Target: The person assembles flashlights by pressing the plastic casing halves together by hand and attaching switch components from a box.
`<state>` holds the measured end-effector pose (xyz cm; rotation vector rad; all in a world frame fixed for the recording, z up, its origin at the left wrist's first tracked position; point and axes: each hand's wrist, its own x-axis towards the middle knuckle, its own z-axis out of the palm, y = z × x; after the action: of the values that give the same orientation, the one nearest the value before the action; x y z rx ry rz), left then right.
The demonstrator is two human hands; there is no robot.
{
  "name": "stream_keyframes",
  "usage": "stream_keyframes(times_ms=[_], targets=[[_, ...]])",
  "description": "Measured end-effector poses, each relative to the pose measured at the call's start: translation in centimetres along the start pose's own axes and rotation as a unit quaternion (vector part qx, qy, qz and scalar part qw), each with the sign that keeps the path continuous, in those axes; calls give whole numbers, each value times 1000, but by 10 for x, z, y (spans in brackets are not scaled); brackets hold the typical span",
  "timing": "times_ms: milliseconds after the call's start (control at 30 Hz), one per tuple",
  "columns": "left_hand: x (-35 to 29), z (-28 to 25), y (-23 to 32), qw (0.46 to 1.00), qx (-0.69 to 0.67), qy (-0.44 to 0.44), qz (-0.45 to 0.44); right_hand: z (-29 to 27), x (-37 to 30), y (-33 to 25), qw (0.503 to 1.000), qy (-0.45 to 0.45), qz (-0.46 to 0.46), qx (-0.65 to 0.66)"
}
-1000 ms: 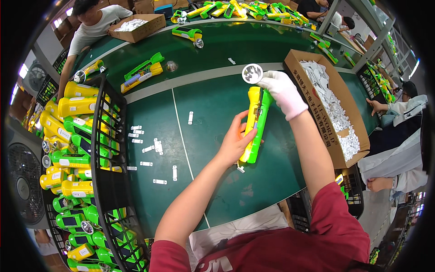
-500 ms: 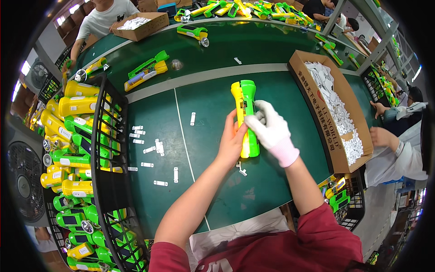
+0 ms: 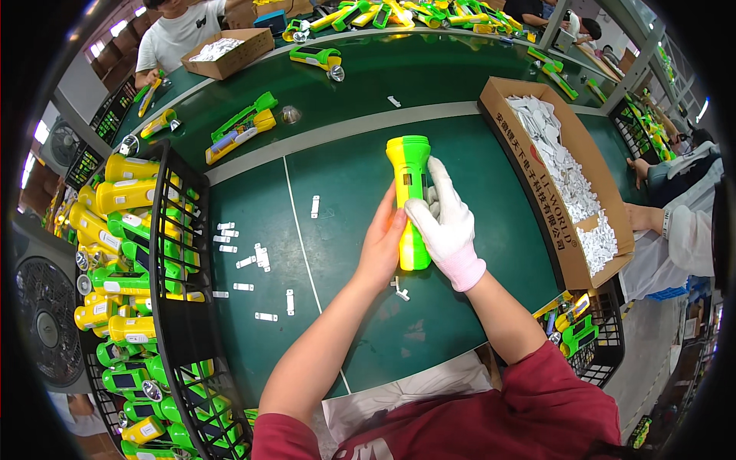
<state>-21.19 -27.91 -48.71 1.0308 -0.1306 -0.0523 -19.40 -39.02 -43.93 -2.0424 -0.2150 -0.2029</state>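
Observation:
Upright over the green work table (image 3: 353,184), a yellow and green flashlight (image 3: 414,165) is held between my two hands. My bare left hand (image 3: 379,241) grips its left side, fingers mostly hidden behind it. My right hand (image 3: 446,230), in a white glove, wraps the right side with its thumb across the front. The two shell halves sit together, and a small dark opening shows below the head. Just under the flashlight's tail lies a small white plastic part (image 3: 402,293). Several flat white plastic strips (image 3: 262,257) are scattered on the table to the left.
At left stands a black crate (image 3: 165,284) heaped with flashlights. A cardboard box (image 3: 540,207) of white plastic parts is at right, another crate (image 3: 602,349) below it. Beyond the table edge, a conveyor belt (image 3: 368,80) carries an opened flashlight (image 3: 241,134). Other people work nearby.
The flashlight's two halves, earlier apart with inner parts showing in the gap, are now pressed together. My right hand has shifted down along its side. The view has moved slightly.

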Motion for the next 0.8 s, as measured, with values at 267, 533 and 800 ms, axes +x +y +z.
stream_keyframes(times_ms=[267,533,800], targets=[[-1,-1,0,1000,12,-7,-5,0,-2,1,1000,8,1,-7],[0,-2,2,999,19,-28,-20,-2,-2,5,999,8,-32,-39],[-1,-6,0,999,-1,-42,-30,0,-2,9,995,-5,-67,-79]])
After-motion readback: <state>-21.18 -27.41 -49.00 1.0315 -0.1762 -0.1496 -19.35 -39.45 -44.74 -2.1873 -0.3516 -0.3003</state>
